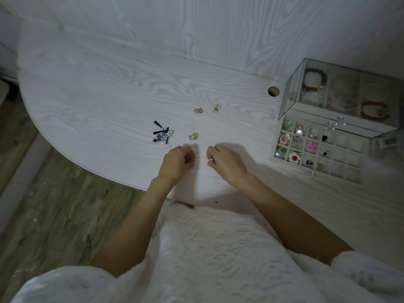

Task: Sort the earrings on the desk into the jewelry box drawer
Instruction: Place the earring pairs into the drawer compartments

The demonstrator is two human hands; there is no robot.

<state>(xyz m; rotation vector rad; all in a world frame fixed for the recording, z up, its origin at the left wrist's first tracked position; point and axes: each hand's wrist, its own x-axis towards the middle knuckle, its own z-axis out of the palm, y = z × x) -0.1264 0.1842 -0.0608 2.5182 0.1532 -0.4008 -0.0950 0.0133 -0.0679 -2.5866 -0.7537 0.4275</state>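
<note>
Earrings (198, 110): small, gold, scattered loose on desk (109, 88)

both hands, left hand (177, 162) and right hand (225, 163), pinch small earrings above the desk (109, 88) beside loose earrings (193, 136).

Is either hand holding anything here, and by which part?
The right hand pinches a small silvery earring at its fingertips. The left hand curls round something small; what, and by which part, cannot be told.

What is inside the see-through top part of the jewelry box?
Bracelets: a dark beaded one, a red one and a pale ring-shaped one lie inside the glass top. The middle section looks blurry through the glass, so its contents cannot be told.
</note>
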